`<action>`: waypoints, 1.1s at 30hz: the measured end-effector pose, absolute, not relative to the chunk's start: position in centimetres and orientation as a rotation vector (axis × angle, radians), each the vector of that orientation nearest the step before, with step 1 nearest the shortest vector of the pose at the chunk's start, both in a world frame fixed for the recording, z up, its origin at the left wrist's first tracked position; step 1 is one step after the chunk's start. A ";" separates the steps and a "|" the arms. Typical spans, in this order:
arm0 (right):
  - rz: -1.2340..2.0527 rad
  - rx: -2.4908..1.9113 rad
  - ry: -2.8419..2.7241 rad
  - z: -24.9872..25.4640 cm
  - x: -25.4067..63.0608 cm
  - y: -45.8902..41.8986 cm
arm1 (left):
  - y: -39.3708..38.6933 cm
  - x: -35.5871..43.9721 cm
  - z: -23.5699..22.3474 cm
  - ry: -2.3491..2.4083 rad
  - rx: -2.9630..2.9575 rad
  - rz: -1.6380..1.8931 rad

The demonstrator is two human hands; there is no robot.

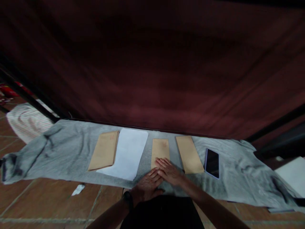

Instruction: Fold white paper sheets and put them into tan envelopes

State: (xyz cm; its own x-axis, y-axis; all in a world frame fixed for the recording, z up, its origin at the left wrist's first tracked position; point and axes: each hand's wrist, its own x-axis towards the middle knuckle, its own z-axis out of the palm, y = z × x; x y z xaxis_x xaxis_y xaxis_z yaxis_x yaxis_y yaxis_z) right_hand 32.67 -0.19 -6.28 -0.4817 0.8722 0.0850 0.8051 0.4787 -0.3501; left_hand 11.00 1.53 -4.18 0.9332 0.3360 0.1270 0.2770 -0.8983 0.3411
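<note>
Head view: the right hand point(168, 171) lies flat with fingers extended on the lower part of the middle envelope point(160, 149), which rests on the grey cloth point(78, 140); the left hand point(149, 185), likewise open and palm down, meets the right hand's fingers at the envelope's near edge, and neither hand grips anything. Left of the middle envelope lie white sheets point(131, 152) and, partly over them, a brown stack point(104, 149); to its right lie another envelope point(189, 154) and, beside that, a phone point(212, 163).
</note>
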 end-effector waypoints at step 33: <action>0.240 -1.615 -2.372 -6.6 34.0 -4.2 | 1.7 10.9 -4.2 0.401 2.758 0.227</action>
